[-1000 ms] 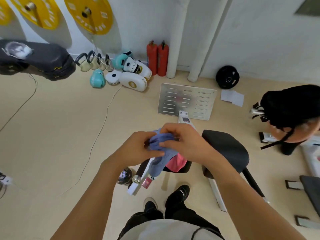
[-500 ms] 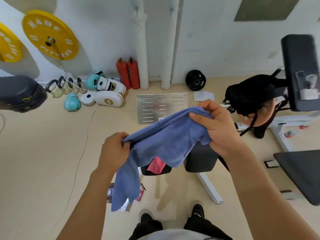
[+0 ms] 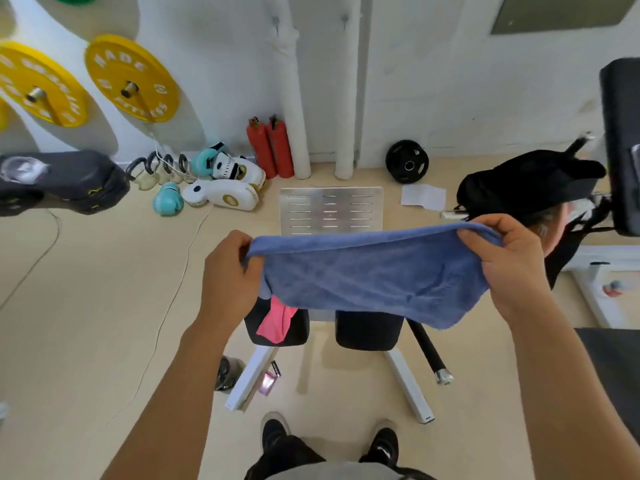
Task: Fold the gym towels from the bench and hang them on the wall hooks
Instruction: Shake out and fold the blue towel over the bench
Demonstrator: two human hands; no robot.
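A blue towel (image 3: 370,275) hangs stretched wide in front of me, above the bench. My left hand (image 3: 230,271) pinches its left top corner and my right hand (image 3: 509,261) pinches its right top corner. Below it, a pink towel (image 3: 277,322) lies on the left black pad of the bench (image 3: 369,329). Two small wall hooks (image 3: 277,24) sit high on the white wall, beside the wrapped pipes.
Yellow weight plates (image 3: 133,77) hang on the left wall. Boxing gloves and pads (image 3: 221,188), two red extinguishers (image 3: 270,147), a metal plate (image 3: 330,209) and a black weight disc (image 3: 407,162) lie on the floor. A person in a black cap (image 3: 526,185) is at right.
My hands have moved apart and lifted, spreading the blue towel from a bunched clump into a wide flat sheet. My view has risen toward the wall.
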